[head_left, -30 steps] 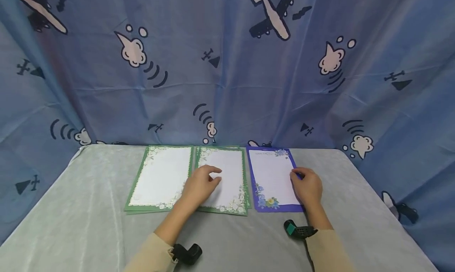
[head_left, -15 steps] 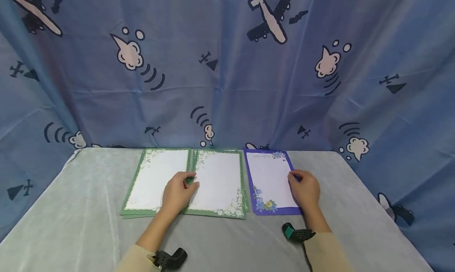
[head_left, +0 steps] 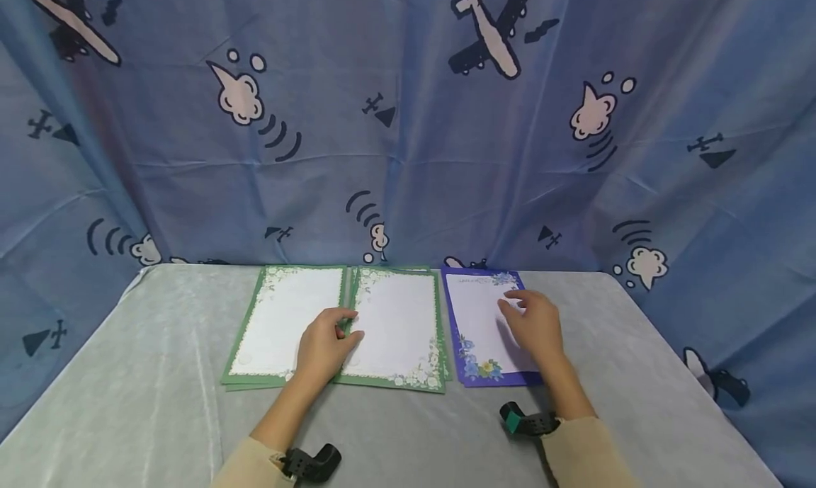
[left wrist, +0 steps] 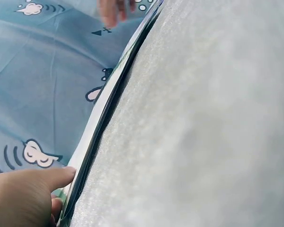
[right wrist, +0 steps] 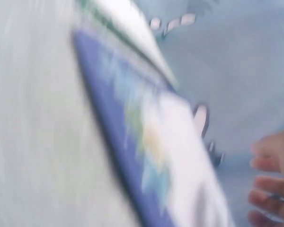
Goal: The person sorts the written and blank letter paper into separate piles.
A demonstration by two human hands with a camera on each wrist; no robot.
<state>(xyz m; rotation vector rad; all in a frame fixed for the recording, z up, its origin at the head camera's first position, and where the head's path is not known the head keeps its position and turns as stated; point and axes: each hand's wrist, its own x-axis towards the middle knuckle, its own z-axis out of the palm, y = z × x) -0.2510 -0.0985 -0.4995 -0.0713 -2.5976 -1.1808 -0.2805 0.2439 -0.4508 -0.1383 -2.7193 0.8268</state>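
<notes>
Three groups of bordered paper sheets lie side by side on the table. The left green-bordered stack [head_left: 280,325] and middle green-bordered stack [head_left: 398,325] have white flowers. A purple-bordered sheet [head_left: 478,325] with blue and yellow flowers lies at right, another purple edge showing beneath. My left hand [head_left: 321,350] is at the seam between the green stacks, index finger and thumb apart at the middle stack's left edge. The left wrist view shows a fingertip [left wrist: 66,176] against the paper edge. My right hand [head_left: 538,328] hovers over the purple sheet's right side, fingers loosely bent, holding nothing.
A pale cloth covers the table [head_left: 153,375], and a blue patterned curtain [head_left: 331,134] hangs behind it. Black wrist cameras sit on the left wrist [head_left: 312,464] and right wrist [head_left: 529,421]. A dark cable runs along the right forearm.
My left hand has moved left from over the middle stack to its left edge. My right hand has let go of the purple sheet's right edge and lifted leftward above it.
</notes>
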